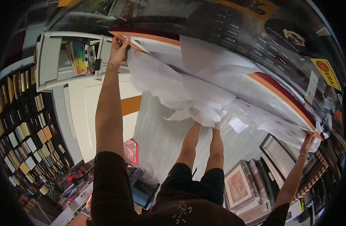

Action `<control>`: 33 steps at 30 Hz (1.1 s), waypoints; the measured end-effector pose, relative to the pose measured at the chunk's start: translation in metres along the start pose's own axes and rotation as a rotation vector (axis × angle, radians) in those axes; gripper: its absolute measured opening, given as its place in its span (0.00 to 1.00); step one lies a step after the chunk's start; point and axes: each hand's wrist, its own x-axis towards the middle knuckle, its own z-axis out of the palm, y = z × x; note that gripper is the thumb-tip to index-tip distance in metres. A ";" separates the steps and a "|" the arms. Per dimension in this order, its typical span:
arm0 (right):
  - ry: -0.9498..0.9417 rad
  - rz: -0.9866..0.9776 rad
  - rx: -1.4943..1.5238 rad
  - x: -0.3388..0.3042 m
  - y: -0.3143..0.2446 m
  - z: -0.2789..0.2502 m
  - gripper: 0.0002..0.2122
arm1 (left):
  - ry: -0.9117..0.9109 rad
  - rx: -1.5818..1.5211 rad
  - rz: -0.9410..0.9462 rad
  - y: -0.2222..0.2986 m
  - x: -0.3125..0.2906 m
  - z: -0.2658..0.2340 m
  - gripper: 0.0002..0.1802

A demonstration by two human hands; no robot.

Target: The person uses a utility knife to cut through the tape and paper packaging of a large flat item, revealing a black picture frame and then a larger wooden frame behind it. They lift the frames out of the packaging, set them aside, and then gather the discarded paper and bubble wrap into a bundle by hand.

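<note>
In front of me is a large picture frame (pixel 287 97) with a light wooden edge and dark red sides. Thin white wrapping paper (pixel 188 86) covers much of it and hangs crumpled from its near side. My left hand (pixel 118 49) is closed around the frame's left corner, thumb on top. At the opposite corner, on the right, my right hand (pixel 308 143) grips the edge, where the paper bunches up. Both arms are stretched wide. What the frame holds is hidden by the paper.
Framed pictures (pixel 238 185) lean in a row at lower right. Frame-moulding samples (pixel 28 141) cover the left wall. White shelving with books (pixel 78 56) stands at left. A dark panel with stickers (pixel 252 35) lies beyond the frame. A red-bordered picture (pixel 131 151) is on the floor.
</note>
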 end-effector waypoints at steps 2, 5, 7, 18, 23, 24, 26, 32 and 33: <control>0.126 0.022 0.076 -0.005 0.007 -0.004 0.20 | 0.005 0.022 -0.067 -0.007 -0.003 -0.004 0.32; 0.166 0.016 0.071 -0.010 0.021 -0.022 0.23 | 0.035 0.006 -0.055 -0.021 -0.010 -0.011 0.29; 0.110 0.026 0.102 -0.011 0.030 -0.038 0.22 | 0.015 -0.044 -0.005 -0.032 -0.014 -0.016 0.29; -0.096 0.029 0.154 -0.046 0.026 -0.066 0.11 | 0.080 -0.236 0.054 -0.073 -0.071 -0.053 0.15; -0.044 0.032 0.073 -0.043 0.027 -0.072 0.05 | 0.157 -0.238 0.006 -0.086 -0.125 -0.076 0.17; -0.027 0.048 0.031 -0.041 0.027 -0.074 0.05 | 0.201 -0.245 -0.029 -0.088 -0.138 -0.080 0.17; -0.133 0.069 -0.007 -0.036 0.022 -0.076 0.06 | 0.194 -0.295 -0.003 -0.092 -0.163 -0.090 0.17; -0.001 0.119 -0.024 -0.036 -0.005 -0.056 0.13 | 0.281 -0.277 -0.040 -0.103 -0.252 -0.133 0.17; -0.143 0.046 -0.006 -0.036 -0.009 -0.051 0.16 | 0.271 -0.279 -0.013 -0.105 -0.267 -0.140 0.17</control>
